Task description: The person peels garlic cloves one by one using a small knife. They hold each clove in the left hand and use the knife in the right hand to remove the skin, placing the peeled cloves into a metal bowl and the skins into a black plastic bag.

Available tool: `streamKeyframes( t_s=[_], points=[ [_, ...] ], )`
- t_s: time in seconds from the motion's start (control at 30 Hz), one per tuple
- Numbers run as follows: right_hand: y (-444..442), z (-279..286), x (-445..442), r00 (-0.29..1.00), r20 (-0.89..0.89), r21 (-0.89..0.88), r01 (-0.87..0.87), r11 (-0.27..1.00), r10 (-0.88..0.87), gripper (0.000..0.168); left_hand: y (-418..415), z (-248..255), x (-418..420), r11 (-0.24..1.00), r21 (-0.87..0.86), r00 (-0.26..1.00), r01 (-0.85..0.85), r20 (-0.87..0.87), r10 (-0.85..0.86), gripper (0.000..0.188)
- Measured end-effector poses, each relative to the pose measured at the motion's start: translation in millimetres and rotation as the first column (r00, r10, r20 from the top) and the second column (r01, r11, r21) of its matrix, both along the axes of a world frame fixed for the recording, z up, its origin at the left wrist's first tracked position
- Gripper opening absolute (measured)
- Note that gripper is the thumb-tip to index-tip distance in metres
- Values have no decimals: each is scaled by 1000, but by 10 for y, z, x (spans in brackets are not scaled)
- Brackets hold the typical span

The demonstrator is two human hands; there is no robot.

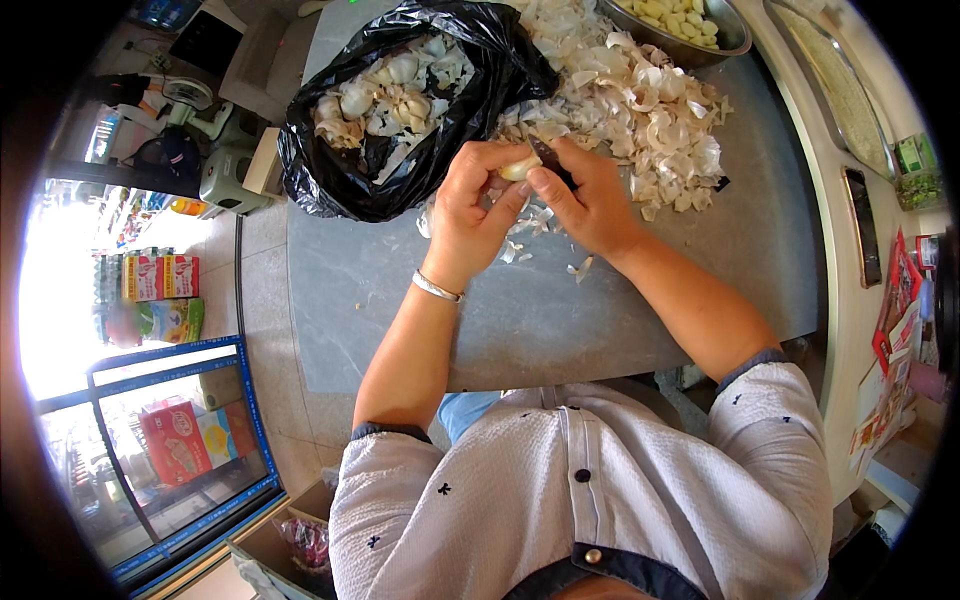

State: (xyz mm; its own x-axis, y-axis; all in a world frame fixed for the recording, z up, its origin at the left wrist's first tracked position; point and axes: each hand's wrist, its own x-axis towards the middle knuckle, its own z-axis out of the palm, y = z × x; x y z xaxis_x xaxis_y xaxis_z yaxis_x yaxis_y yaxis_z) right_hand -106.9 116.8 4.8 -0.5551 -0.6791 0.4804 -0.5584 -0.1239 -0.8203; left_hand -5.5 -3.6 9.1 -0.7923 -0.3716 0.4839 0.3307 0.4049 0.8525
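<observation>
Between the thumb and fingers of my left hand is a garlic clove, pale and partly covered by the fingertips. My right hand grips what looks like a small dark-handled knife, mostly hidden by the fingers. Its blade is up against the clove, and my right thumb touches the clove's near end. Just left of my hands, an open black plastic bag holds garlic bulbs and loose skins. A broad heap of papery garlic skins spreads beyond and to the right of my hands.
A steel bowl of peeled cloves stands at the grey table's far right. Along the right, a pale counter bears a phone and a metal tray. A glass-fronted case stands on the left.
</observation>
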Motion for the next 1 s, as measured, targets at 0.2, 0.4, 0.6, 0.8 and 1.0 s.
streamKeyframes(
  t_s=[0.2, 0.4, 0.6, 0.8, 1.0],
  points=[
    [31, 99, 9, 995, -94, 84, -25, 996, 33, 26, -9, 22, -9, 983, -149, 994, -107, -1, 108, 27],
    [65, 112, 122, 963, -230, 82, -124, 989, 140, 26, -49, -40, -14, 973, 185, 985, -137, 127, 114, 21],
    [23, 52, -4, 996, -92, 42, 19, 999, -16, 33, -48, -18, 7, 732, 667, 989, 141, -65, -132, 21],
    [4, 38, 8, 996, -87, 48, 32, 998, -28, 39, -41, -13, 27, 854, 497, 987, 155, -45, -153, 22],
    [6, 37, -7, 996, -92, 97, 2, 995, 7, 40, -29, 7, 12, 933, 345, 995, 101, -42, -92, 25]
  ],
)
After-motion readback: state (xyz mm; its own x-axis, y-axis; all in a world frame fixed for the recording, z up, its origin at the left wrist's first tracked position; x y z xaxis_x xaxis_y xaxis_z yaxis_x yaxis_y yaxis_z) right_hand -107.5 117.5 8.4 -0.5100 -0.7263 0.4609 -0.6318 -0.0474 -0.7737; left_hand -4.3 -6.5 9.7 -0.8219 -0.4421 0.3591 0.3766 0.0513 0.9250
